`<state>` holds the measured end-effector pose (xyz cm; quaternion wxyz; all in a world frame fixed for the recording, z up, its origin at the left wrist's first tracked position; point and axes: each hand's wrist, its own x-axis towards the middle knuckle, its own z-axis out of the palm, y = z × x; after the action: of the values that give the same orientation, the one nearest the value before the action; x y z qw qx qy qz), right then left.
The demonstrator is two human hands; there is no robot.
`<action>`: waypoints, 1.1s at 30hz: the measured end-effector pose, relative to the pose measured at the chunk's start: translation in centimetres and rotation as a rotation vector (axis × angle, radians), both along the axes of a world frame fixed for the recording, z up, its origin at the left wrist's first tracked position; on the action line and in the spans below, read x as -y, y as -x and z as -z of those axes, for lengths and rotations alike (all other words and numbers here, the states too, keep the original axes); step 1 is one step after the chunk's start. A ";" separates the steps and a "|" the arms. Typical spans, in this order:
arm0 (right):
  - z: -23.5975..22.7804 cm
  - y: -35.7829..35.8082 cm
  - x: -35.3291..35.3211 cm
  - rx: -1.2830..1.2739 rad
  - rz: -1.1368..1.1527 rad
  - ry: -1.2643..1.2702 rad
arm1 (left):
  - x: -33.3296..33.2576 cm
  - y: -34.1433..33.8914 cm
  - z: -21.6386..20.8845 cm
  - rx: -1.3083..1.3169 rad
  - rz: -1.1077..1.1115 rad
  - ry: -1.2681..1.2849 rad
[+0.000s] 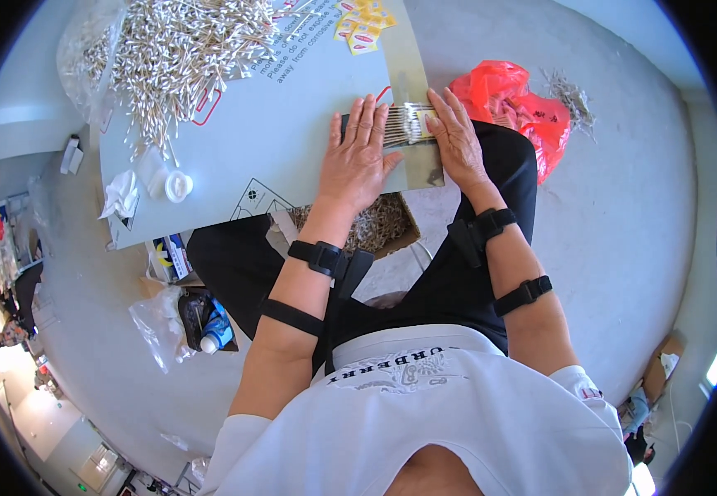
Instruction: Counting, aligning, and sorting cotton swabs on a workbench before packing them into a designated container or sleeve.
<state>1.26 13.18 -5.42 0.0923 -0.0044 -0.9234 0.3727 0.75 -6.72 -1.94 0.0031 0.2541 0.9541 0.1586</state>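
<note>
A flat row of cotton swabs (396, 131) lies at the right end of the table, between my two hands. My left hand (353, 157) rests on the left end of the row with its fingers stretched out flat, and a dark block (344, 124) shows partly beneath them. On the right, the extended fingers of my right hand (458, 142) lie beside the swabs and touch a small yellow-and-white card (427, 124). My right fingers partly cover that card. Neither hand is closed around anything.
Loose cotton swabs (193, 58) spill from a clear bag at the table's far left. Yellow cards (364, 25) lie at the far edge; a round white container (178, 186) stands near left. Below are a swab-filled box (391, 225) and, rightward, a red plastic bag (507, 103).
</note>
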 end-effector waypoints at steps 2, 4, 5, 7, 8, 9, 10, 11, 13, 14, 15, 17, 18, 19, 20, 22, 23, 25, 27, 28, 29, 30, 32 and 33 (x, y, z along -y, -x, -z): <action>-0.2 0.0 -0.1 -0.003 0.002 -0.019 | -0.8 -0.1 -0.2 0.021 0.004 -0.006; -0.3 0.0 0.0 -0.007 0.004 -0.038 | -1.8 -0.1 -0.1 0.010 0.011 -0.049; -0.4 0.0 0.0 -0.011 -0.004 -0.073 | -2.1 -0.1 -0.1 0.000 0.017 -0.094; -0.4 0.0 -0.2 -0.020 -0.007 -0.110 | -2.2 0.0 0.0 0.002 0.022 -0.089; -0.4 -0.1 -0.3 -0.041 0.056 0.024 | -2.2 0.1 0.0 0.007 0.025 -0.084; -0.4 0.0 -0.3 -0.064 0.117 0.159 | -2.1 0.3 0.3 0.001 0.028 -0.082; -0.4 0.5 -0.3 -0.165 0.278 0.227 | -2.0 0.4 0.7 0.008 -0.083 -0.378; -0.5 0.8 -0.7 -0.170 0.279 0.230 | -2.0 0.6 1.1 0.015 -0.193 -0.674; -1.3 1.4 -1.0 0.209 0.406 0.866 | -2.5 0.9 1.1 0.000 -0.226 -0.751; -1.4 1.6 -0.4 0.297 0.436 0.963 | -3.0 1.0 1.1 0.005 -0.271 -0.775; -0.8 1.7 -0.4 0.293 0.437 0.966 | -3.9 1.1 1.1 0.012 -0.308 -0.805; 0.4 1.8 -0.3 0.170 0.330 0.931 | -5.2 1.3 1.0 0.021 -0.293 -0.842; 0.6 1.8 -0.1 0.147 0.344 0.919 | -5.4 1.2 1.0 0.039 -0.304 -0.897; 0.8 1.9 -0.1 0.147 0.341 0.924 | -5.6 1.2 1.0 0.057 -0.316 -0.953; 0.9 1.9 -0.2 0.137 0.325 0.889 | -5.8 1.2 1.0 0.071 -0.362 -1.029; 1.1 1.8 -0.3 0.128 0.306 0.857 | -6.4 1.0 0.6 0.111 -0.383 -1.100; 1.2 1.8 -0.4 0.134 0.321 0.840 | -6.8 1.0 0.4 0.155 -0.400 -1.176; 0.9 1.6 -0.3 0.147 0.330 0.825 | -7.6 0.9 0.5 0.167 -0.395 -1.235; 0.7 1.6 -0.2 0.135 0.347 0.672 | -8.5 0.9 0.7 0.179 -0.388 -1.299; 0.6 1.7 0.1 0.137 0.343 0.670 | -9.0 1.0 0.8 0.197 -0.412 -1.308; 0.6 1.8 0.5 0.081 0.370 0.759 | -9.4 1.1 0.8 0.213 -0.437 -1.317; 0.6 2.0 1.0 0.027 0.391 0.851 | -9.5 1.2 1.0 0.228 -0.437 -1.412; 0.2 1.8 0.9 0.077 0.409 0.834 | -9.6 1.6 1.3 0.285 -0.428 -1.568; 0.0 1.7 0.9 0.125 0.430 0.819 | -9.2 1.7 1.5 0.340 -0.410 -1.719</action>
<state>-0.40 12.26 -5.37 0.1021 -0.2543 -0.6822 0.6779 -0.97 2.50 -3.44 -0.0752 -0.0336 0.5192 0.8507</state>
